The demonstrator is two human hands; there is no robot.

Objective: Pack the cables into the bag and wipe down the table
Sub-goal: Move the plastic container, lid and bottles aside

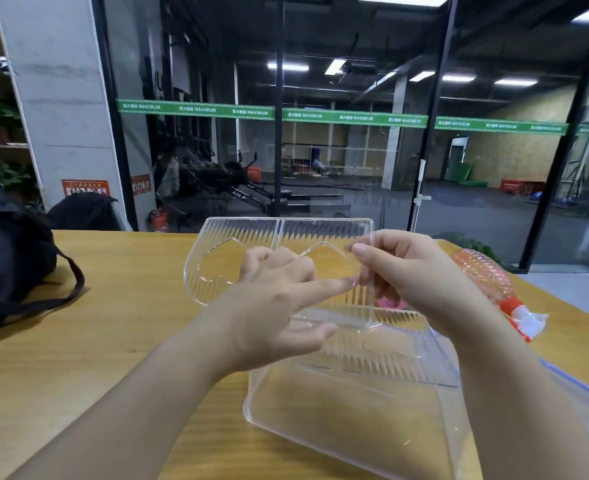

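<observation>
A clear ribbed plastic box (348,403) stands on the wooden table (119,341) in front of me, tilted toward me. Its clear lid (251,233), with heart-shaped cutouts, stands raised behind my hands. My right hand (407,268) pinches the lid's right edge between thumb and fingers. My left hand (279,299) is spread against the lid's lower front, index finger stretched toward the right hand. A black bag (12,258) with a loose strap lies at the table's left. No cables are visible.
A clear plastic bottle (487,275) with a red cap and a white-red wrapper lies on its side at the right. A transparent bag with a blue zip edge (577,386) is at the lower right. A glass wall stands behind the table.
</observation>
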